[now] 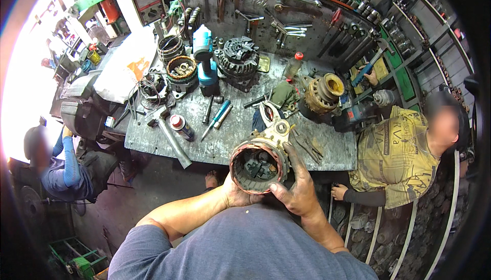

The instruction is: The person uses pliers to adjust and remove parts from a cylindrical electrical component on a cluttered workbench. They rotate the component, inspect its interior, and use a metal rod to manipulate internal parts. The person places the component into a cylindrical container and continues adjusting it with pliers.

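I hold an alternator housing (259, 170) against my belly at the table's near edge. Its round open end faces up, with a copper-coloured stator winding round the rim and dark parts inside. My left hand (239, 194) cups it from the lower left, most of its fingers hidden beneath. My right hand (300, 193), dark with grime, grips the right side, the thumb at the lower rim and the fingers along the outer wall. Just beyond the housing lie locking pliers (269, 112). To its right rest dark pliers (308, 146).
On the metal table (235, 149) stand a blue cordless tool (206, 72), an alternator (238, 57), a yellowed rotor (322, 94), a spray can (181, 126), a hammer (173, 139) and a screwdriver (217, 119). One person (396, 152) stands at right; another (69, 167) sits at left.
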